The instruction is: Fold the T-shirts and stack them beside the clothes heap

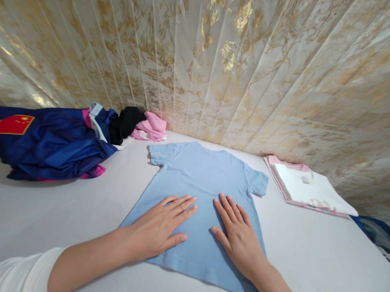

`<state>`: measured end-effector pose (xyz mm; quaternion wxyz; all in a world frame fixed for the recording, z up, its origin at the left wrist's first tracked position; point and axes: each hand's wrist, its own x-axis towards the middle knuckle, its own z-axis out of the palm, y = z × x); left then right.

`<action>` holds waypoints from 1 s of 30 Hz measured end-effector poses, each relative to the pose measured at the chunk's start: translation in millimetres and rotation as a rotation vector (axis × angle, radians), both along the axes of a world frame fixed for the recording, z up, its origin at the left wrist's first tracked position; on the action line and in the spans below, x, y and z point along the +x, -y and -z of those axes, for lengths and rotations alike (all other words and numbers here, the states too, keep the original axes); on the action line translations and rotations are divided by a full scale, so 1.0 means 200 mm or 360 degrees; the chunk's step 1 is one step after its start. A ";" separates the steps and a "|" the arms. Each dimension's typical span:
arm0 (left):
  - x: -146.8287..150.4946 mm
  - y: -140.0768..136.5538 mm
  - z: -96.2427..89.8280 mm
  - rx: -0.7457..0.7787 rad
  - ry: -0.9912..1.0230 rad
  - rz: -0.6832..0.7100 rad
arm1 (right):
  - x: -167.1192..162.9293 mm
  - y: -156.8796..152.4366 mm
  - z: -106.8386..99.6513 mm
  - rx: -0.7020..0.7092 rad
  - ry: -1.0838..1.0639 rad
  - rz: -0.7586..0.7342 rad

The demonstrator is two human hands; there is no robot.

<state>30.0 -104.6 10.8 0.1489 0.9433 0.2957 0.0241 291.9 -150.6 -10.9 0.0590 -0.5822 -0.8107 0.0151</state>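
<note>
A light blue T-shirt lies spread out on the white sheet-like surface, its neck end away from me and its hem towards me. My left hand rests flat on the left middle of the shirt, fingers stretched out and pointing right. On the right half, my right hand lies palm down with its fingers spread, pointing away from me. Neither hand grips the cloth. Both short sleeves reach outward, and the shirt's middle shows slight creases.
At left sits a heap of dark blue clothing with a red flag patch. Behind it are a black garment and a pink garment. A folded stack with a white shirt lies right. A gold-patterned wall covering borders the white surface.
</note>
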 end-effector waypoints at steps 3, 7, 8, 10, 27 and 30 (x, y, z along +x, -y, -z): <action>-0.02 0.00 -0.01 0.0006 0.0051 0.0034 | 0.08 -0.04 0.00 0.0030 0.0027 0.0010; -0.07 0.00 -0.02 0.0017 0.0080 0.0076 | 0.12 -0.05 -0.02 -0.0064 0.0034 -0.0054; -0.09 0.00 -0.02 0.0028 0.0076 0.0060 | 0.13 -0.05 -0.03 -0.0101 0.0032 -0.0060; -0.13 0.00 0.00 0.0074 0.0061 -0.0014 | 0.13 -0.05 -0.05 -0.0178 0.0008 -0.0064; -0.42 -0.05 0.07 0.0403 0.0369 -0.1051 | -0.80 -1.19 -0.36 -0.0205 -0.0276 -0.0426; -0.40 -0.05 0.01 0.0188 0.0243 -0.1065 | -0.95 -1.28 -0.28 -0.0246 -0.0192 -0.0427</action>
